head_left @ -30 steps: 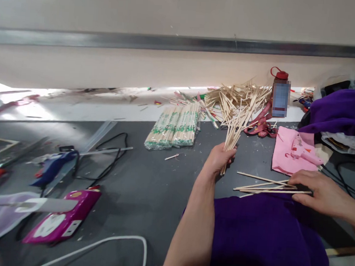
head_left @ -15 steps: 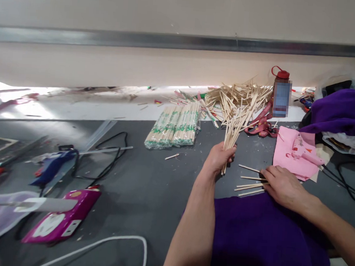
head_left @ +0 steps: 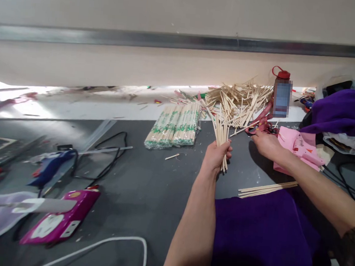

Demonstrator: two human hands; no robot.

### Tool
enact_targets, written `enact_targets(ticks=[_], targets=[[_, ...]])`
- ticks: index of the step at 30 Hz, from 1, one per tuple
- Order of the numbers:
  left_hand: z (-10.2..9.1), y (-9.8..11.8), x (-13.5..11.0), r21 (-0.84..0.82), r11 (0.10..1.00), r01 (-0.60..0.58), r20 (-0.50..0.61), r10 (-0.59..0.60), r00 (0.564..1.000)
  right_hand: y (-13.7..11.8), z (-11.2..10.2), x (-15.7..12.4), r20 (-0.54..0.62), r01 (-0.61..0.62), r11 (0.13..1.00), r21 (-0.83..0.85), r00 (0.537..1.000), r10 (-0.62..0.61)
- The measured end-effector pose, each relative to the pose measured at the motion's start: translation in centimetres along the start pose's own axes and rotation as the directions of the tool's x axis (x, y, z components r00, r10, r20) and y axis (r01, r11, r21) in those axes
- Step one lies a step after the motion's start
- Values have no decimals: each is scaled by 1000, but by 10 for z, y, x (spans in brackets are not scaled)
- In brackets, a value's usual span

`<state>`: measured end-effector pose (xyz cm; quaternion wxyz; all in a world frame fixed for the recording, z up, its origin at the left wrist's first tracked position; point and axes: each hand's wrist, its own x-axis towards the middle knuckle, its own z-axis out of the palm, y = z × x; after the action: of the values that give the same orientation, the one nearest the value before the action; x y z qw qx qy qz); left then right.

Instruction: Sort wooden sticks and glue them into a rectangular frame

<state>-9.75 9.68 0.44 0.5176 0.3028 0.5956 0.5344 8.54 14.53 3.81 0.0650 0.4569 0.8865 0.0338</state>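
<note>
Several thin sticks (head_left: 222, 133) stand fanned in the left hand (head_left: 216, 156), its fingers clamped around them just in front of the loose stick pile (head_left: 243, 99) on the bench (head_left: 150, 179). The right hand (head_left: 266, 144) reaches to that pile's near edge, fingertips meeting one lone stick (head_left: 241, 130); whether they pinch it I cannot tell.

Head-worn view, forward and down, close above the grey bench (head_left: 150, 175), left margin apparently blurry.
</note>
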Motion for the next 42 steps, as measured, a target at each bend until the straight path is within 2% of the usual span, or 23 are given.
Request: enact_targets(ticks=[2, 5, 9, 12, 15, 18, 20, 22, 23, 25, 27, 28, 29, 31, 33, 34, 36, 37, 42], targets=[[-1, -1, 1, -7, 1000, 4, 0, -4, 1000, 1, 5, 20, 7, 23, 1000, -19, 1000, -22], [-1, -2, 3, -4, 1000, 4, 13, -4, 1000, 0, 12, 35, 19, 78, 996, -45, 997, -77], [1, -1, 5, -3, 1000, 9, 22, -9, 1000, -4, 14, 39, 24, 91, 993, -78, 996, -89], [3, 0, 5, -5, 1000, 11, 21, -11, 1000, 2, 8, 38, -4, 44, 997, -59, 999, -44], [6, 1, 3, -22, 999, 34, 62, -33, 998, 31, -1, 32, -57, -85, 996, -29, 995, 83], [8, 3, 0, -86, 992, 96, 149, -82, 985, 79, -3, 20, -74, -248, 969, -17, 967, 246], [9, 6, -2, -143, 978, 153, 217, -119, 969, 109, 0, 10, -82, -299, 954, -5, 951, 298], [10, 7, -3, -177, 960, 216, 295, -158, 942, 124, 2, 1, -79, -325, 946, 3, 943, 325], [10, 8, -4, -183, 953, 242, 327, -173, 929, 124, 2, -2, -98, -331, 943, 20, 938, 332], [10, 8, -5, -180, 945, 272, 362, -193, 912, 107, -2, -4, -166, -312, 941, 130, 929, 331], [11, 7, -5, -174, 945, 277, 368, -199, 908, 73, -7, 0, -197, -233, 887, 399, 923, 331], [11, 7, -5, -170, 946, 278, 369, -200, 908, 53, -10, 3, -147, -178, 786, 592, 935, 322], [11, 5, -5, -165, 946, 277, 372, -201, 906, 33, -11, 8, -87, -127, 626, 770, 950, 300], [10, 3, -5, -159, 949, 272, 384, -195, 903, -3, -9, 18, -20, -38, 325, 945, 984, 176], [9, 0, -4, -157, 954, 256, 381, -181, 907, -25, -4, 28, -61, 36, 165, 986, 987, 150], [8, -1, -4, -156, 958, 241, 374, -169, 912, -31, -2, 32, -83, 64, 119, 991, 982, 167], [6, -3, -3, -156, 966, 207, 366, -138, 920, -35, 1, 35, -113, 98, 81, 992, 974, 197], [6, -4, -3, -157, 970, 188, 368, -119, 922, -35, 1, 34, -125, 110, 89, 990, 973, 193], [7, -3, -6, -127, 989, 78, 427, -16, 904, -23, -10, 22, -208, 185, 273, 944, 977, 55]])
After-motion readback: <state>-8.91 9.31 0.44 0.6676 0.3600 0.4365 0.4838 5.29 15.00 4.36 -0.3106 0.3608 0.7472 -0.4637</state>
